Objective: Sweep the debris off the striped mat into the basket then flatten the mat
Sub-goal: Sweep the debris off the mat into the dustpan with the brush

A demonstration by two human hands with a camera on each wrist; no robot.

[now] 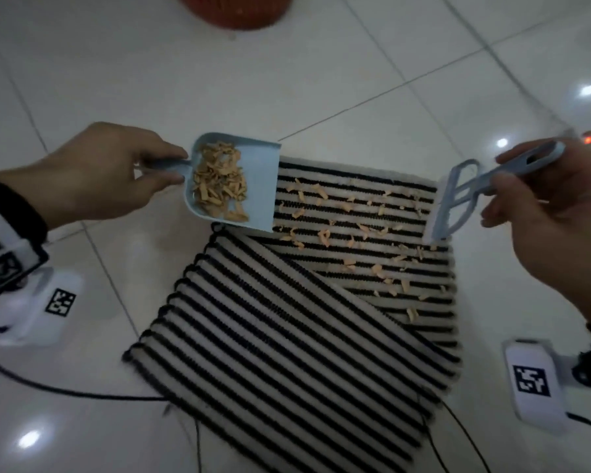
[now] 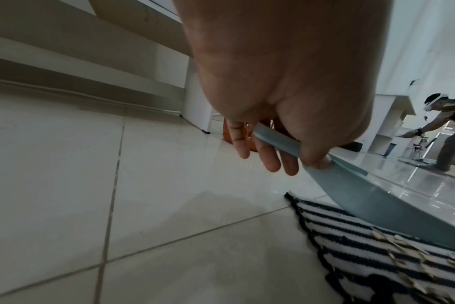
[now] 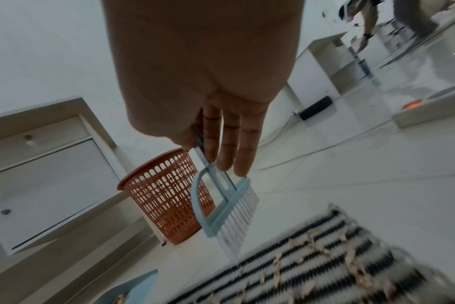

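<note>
The black-and-white striped mat (image 1: 287,336) lies on the tiled floor with its near-left part folded over the rest. Tan debris (image 1: 352,230) is scattered across its far uncovered part. My left hand (image 1: 116,172) grips the handle of a pale blue dustpan (image 1: 253,186) lifted over the mat's far-left corner, with a heap of debris (image 1: 219,179) in it. My right hand (image 1: 539,213) holds a pale blue brush (image 1: 454,203) by its handle above the mat's far-right edge, bristles (image 3: 237,218) pointing down. The orange basket (image 1: 236,8) stands beyond the mat.
White cabinets (image 3: 39,174) stand behind the basket (image 3: 166,197). Black cables (image 1: 65,390) run over the floor near the mat's near edge. Another person (image 2: 447,131) bends over far off to the right.
</note>
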